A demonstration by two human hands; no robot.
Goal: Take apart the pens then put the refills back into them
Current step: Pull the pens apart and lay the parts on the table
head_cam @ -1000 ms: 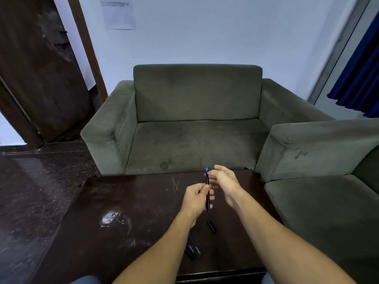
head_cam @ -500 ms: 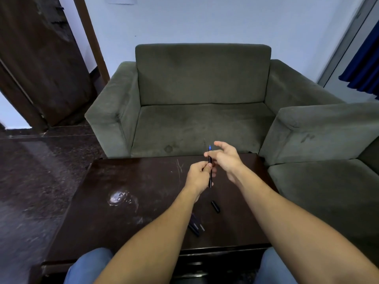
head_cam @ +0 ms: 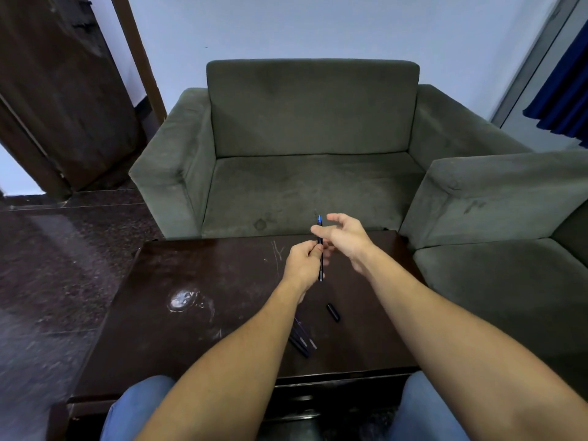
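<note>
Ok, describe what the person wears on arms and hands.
Left forearm and right forearm are bare: no sleeves, watch or bracelet in view. The left hand and right hand show no gloves or rings. Blue jeans cover the knees.

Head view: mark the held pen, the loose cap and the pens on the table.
held pen [head_cam: 320, 241], head view, barrel between the hands.
loose cap [head_cam: 332, 312], head view, cap's middle.
table pens [head_cam: 301, 341], head view, exposed barrels.

Left hand [head_cam: 302, 265] and right hand [head_cam: 346, 240] bare, forearms [head_cam: 222, 361] likewise; blue denim trousers [head_cam: 136, 405] cover both knees.
</note>
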